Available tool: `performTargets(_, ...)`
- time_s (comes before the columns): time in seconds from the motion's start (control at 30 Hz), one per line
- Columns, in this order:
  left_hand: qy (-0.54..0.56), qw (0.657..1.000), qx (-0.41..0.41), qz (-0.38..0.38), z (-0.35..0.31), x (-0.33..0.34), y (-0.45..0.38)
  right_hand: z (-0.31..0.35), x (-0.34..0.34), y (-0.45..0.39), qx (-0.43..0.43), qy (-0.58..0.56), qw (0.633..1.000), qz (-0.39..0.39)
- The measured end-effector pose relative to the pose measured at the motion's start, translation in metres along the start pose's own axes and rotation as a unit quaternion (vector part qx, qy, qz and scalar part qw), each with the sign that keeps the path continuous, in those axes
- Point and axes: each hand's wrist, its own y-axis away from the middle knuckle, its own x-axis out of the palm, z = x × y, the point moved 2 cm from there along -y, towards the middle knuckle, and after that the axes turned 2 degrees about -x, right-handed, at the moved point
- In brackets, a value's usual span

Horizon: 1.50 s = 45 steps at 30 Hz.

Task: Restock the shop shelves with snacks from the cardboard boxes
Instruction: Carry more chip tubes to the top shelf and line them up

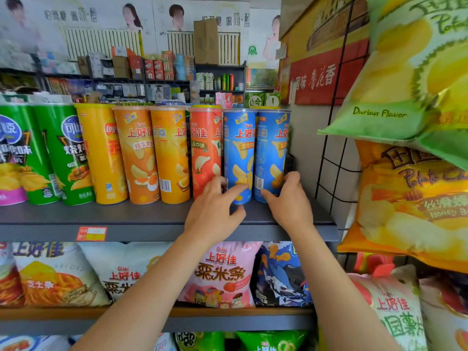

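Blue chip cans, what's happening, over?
Left hand fingers on left blue can. Right hand grips right blue can. Both cans upright on shelf. Nothing blocking.

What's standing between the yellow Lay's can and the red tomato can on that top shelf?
Two orange Oishi cans stand side by side between the yellow Lay's can and the red tomato can, seen in the head view.

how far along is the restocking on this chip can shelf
Done: the top shelf already holds a full row of chip cans, from green at the left to red beside the blue ones. In hand: the left hand touches the left blue can near its base, and the right hand grips the right blue can, at the row's right end. Left: no cardboard box shows nearby, so what remains cannot be judged.
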Motion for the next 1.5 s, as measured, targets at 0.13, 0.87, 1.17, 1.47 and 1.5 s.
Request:
performTargets(0.13,-0.023,1.0,-0.003,0.008,-0.004,-0.002,0.0,0.004,-0.002,-0.014,0.068,-0.07,0.993,0.066)
performTargets(0.87,-0.05,0.999,-0.01,0.017,-0.005,-0.004,0.003,0.012,0.001,-0.028,0.083,-0.006,0.996,0.041)
performTargets(1.17,-0.06,0.998,-0.006,0.016,-0.007,-0.005,0.003,0.007,0.003,-0.025,0.066,-0.021,0.997,0.032)
performTargets(1.47,0.037,0.995,-0.035,-0.083,0.0,-0.014,0.003,0.037,0.011,0.018,-0.171,-0.057,0.977,-0.117)
performTargets(1.5,0.046,0.992,-0.059,-0.101,0.006,-0.015,0.003,0.04,0.018,0.019,-0.191,-0.055,0.979,-0.05)
